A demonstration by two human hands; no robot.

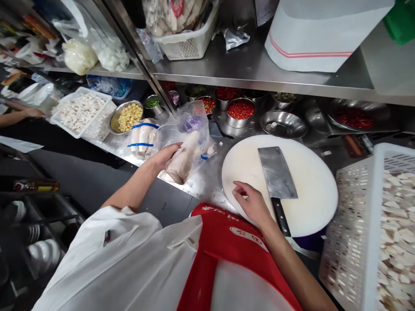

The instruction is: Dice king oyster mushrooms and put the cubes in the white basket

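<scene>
My left hand [169, 155] grips the side of a clear plastic bag of king oyster mushrooms [184, 160], which rests at the front edge of the steel counter. Behind and left of it lies another pack of these mushrooms with blue bands [143, 137]. My right hand [251, 199] hovers at the near left part of the round white cutting board [311, 172]; its fingers are loosely bent and apart, with nothing in them. A cleaver [278, 172] lies flat on the board, its black handle toward me, just right of that hand.
A white basket of cut mushrooms [372, 207] stands right of the board. Behind it are steel bowls, one with chopped red chillies [240, 110]. Farther left sit a bowl of yellow pieces [129, 115] and a white basket [81, 113]. A steel shelf [253, 80] overhangs the back. Another person's hand [34, 113] shows far left.
</scene>
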